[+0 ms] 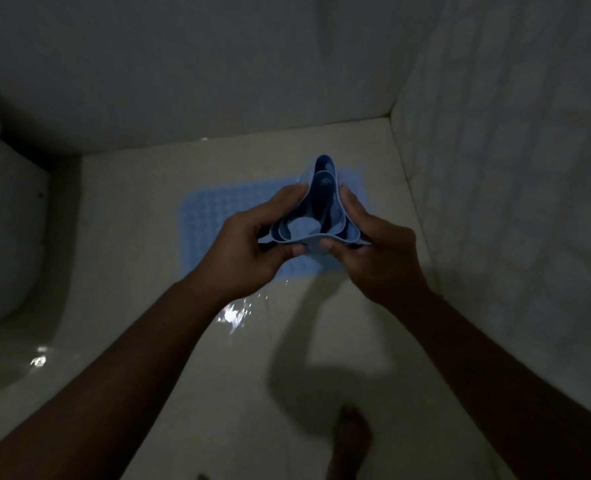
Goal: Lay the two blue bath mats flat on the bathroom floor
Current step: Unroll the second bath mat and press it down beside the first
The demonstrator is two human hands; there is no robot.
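Observation:
One light blue bath mat (214,213) lies flat on the pale floor near the far wall, partly hidden behind my hands. A second blue mat (323,199), rolled and folded into loose loops, is held in the air above it. My left hand (252,251) grips its left side, fingers behind and thumb on the near edge. On the other side my right hand (377,258) grips it the same way. I look down into the open end of the roll.
A white toilet (6,271) stands at the left. A tiled wall (512,168) rises on the right and a plain wall at the back. The floor (238,313) shines wet under my left wrist. A bare foot (351,441) stands at the bottom.

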